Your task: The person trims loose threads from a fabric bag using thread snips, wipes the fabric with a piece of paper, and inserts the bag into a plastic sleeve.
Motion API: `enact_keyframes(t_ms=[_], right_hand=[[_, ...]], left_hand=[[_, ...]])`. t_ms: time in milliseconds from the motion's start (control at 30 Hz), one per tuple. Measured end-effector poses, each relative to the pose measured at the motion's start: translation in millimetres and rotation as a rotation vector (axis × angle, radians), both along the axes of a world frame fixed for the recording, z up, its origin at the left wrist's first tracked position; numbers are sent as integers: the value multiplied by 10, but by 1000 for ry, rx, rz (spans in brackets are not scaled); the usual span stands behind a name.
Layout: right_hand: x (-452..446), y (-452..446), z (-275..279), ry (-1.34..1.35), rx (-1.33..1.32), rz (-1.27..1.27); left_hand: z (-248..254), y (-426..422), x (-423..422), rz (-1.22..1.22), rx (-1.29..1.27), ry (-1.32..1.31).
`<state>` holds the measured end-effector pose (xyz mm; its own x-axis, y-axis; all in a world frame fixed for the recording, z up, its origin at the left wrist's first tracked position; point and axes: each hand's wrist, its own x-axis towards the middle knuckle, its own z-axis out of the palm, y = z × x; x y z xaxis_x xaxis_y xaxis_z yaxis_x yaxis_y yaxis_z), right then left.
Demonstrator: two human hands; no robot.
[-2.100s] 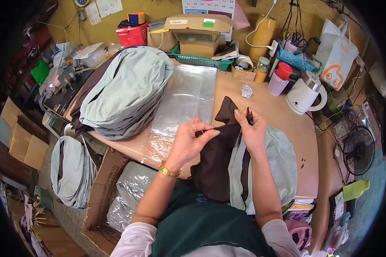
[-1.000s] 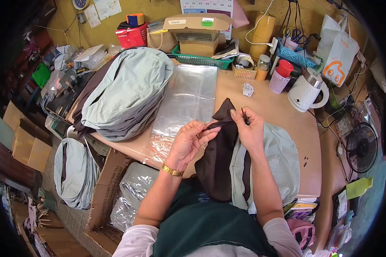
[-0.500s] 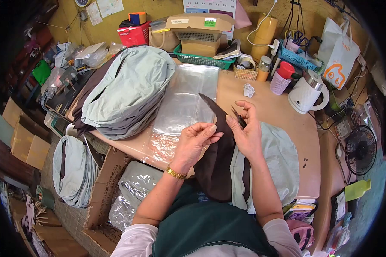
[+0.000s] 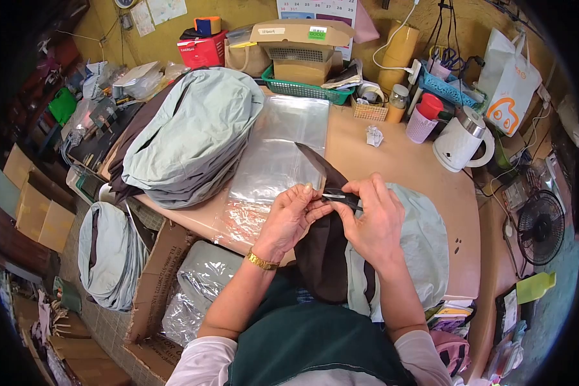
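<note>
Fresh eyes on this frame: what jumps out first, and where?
Probably the big pile of pale grey-green fabric on the table, left of centre. Next, near the middle, the right hand holds small black snips close to the left hand, over dark brown cloth. The white kettle stands out at right rear.

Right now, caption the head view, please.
Right hand holds slim black metal snips near left hand, over dark brown cloth.

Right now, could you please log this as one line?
left hand: pinching dark cloth; right hand: holding black snips, tips near left hand; pale cloth stack: beside clear plastic
</note>
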<state>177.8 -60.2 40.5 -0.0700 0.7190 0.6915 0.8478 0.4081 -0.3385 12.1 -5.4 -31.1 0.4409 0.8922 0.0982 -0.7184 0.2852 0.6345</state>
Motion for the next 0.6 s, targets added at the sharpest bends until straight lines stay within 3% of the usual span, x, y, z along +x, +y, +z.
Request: enact_keyframes(t_ms=[333, 433, 500, 533, 600], right_hand=[[-55, 39, -49, -75, 62, 12], [3, 82, -140, 19, -20, 36], [99, 196, -312, 323, -69, -14], [232, 256, -515, 324, -74, -18], [677, 401, -1101, 47, -300, -265]], left_hand=[[2, -34, 27, -24, 42, 10], [31, -48, 1, 6, 16, 33], [69, 16, -134, 86, 8, 125], [1, 89, -258, 177, 82, 202], [9, 175, -479, 375, -9, 278]])
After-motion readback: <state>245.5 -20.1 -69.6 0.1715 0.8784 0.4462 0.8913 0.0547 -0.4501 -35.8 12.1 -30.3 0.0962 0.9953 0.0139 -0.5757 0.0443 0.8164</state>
